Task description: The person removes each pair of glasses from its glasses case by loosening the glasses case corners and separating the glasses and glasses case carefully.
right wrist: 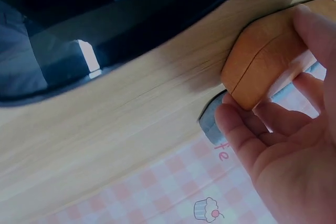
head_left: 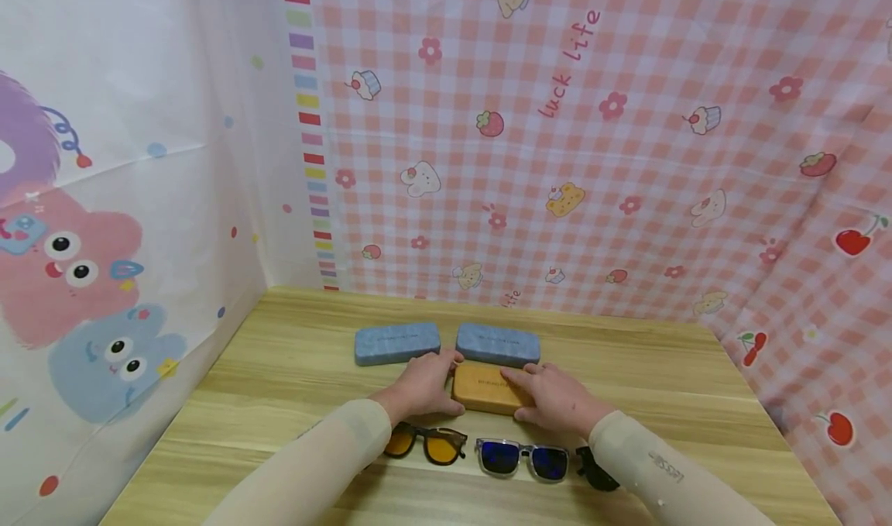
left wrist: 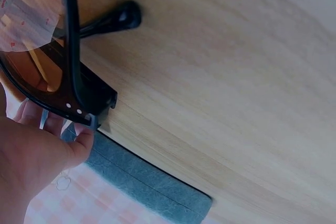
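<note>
An orange glasses case (head_left: pixel 481 386) lies closed on the wooden table between both hands. My left hand (head_left: pixel 427 383) holds its left end, thumb on the near side and fingers on the far side. At the right end my right hand (head_left: pixel 560 398) grips it, with the thumb near and fingers over the top and far edge. The right wrist view shows the fingers bent around the case's end (right wrist: pixel 262 56). In the left wrist view, black-framed sunglasses (left wrist: pixel 73 51) with orange lenses partly hide the left fingers.
Two blue glasses cases, one left (head_left: pixel 397 345) and one right (head_left: pixel 498 344), lie just behind the orange one. Nearer me sit the clear-framed sunglasses (head_left: pixel 500 458) with blue lenses and a dark pair (head_left: pixel 598 472) partly under the right sleeve. Patterned cloths (head_left: pixel 530 162) hang behind the table.
</note>
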`<state>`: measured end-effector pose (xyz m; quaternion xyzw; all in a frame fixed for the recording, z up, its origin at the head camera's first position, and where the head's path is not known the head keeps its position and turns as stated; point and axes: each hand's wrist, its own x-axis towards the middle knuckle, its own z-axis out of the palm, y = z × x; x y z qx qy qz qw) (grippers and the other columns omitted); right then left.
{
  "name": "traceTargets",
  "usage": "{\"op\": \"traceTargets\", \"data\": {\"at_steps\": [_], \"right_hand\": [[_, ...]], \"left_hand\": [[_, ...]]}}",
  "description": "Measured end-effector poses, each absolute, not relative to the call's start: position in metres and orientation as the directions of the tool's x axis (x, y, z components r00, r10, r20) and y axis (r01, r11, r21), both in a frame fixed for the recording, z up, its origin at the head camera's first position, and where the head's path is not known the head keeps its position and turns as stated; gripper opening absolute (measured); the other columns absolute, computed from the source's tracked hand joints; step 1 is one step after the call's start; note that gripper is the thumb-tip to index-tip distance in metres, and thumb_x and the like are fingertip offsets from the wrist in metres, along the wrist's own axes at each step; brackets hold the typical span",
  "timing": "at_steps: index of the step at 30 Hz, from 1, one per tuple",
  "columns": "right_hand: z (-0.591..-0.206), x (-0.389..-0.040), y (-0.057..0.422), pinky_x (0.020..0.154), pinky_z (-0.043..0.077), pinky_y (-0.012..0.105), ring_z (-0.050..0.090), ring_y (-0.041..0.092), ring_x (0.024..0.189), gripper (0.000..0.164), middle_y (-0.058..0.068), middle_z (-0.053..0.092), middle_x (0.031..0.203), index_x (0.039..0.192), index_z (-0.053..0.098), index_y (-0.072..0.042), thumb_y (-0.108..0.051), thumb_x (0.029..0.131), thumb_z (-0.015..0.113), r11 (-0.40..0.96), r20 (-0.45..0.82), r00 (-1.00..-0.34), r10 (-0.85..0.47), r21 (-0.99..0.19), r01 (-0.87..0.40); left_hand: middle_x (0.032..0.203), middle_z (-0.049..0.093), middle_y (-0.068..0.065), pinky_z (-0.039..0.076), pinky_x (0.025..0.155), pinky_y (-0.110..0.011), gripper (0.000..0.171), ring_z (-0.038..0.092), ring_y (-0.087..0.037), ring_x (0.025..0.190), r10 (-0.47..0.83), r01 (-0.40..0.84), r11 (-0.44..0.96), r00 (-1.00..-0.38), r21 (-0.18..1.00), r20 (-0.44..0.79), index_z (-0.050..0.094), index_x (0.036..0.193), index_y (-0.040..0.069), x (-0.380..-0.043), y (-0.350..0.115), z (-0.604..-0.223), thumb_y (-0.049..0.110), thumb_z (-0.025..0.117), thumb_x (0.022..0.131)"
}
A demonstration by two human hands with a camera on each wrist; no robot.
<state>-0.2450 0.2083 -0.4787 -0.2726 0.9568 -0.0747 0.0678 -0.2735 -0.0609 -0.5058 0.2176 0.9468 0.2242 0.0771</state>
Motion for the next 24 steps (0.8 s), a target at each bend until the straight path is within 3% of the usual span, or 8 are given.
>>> {"op": "traceTargets", "data": {"at_steps": [8, 24], "right_hand": [[-0.4785, -0.2461, 0.2064, 0.105, 0.056, 0.057, 0.070, 0.039, 0.120, 0.073, 0.020, 0.070, 0.138, 0.153, 0.057, -0.014, -0.026, 0.089, 0.089, 0.829, -0.055, -0.839, -0.542, -0.200, -0.522], [-0.4759, -0.2435, 0.2069, 0.108, 0.054, 0.060, 0.067, 0.043, 0.122, 0.072, 0.021, 0.069, 0.141, 0.153, 0.057, -0.014, -0.027, 0.089, 0.089, 0.836, -0.065, -0.846, -0.529, -0.210, -0.507]], "left_hand": [[0.136, 0.072, -0.007, 0.046, 0.117, -0.054, 0.084, 0.064, -0.029, 0.128, 0.457, 0.389, 0.801, -0.888, 0.454, -0.045, 0.055, 0.150, 0.013, -0.2735, -0.0617, -0.5063, 0.040, 0.095, 0.081], [0.136, 0.071, -0.007, 0.048, 0.115, -0.053, 0.080, 0.064, -0.029, 0.127, 0.465, 0.393, 0.800, -0.884, 0.453, -0.053, 0.057, 0.149, 0.016, -0.2728, -0.0626, -0.5054, 0.040, 0.094, 0.082]]}}
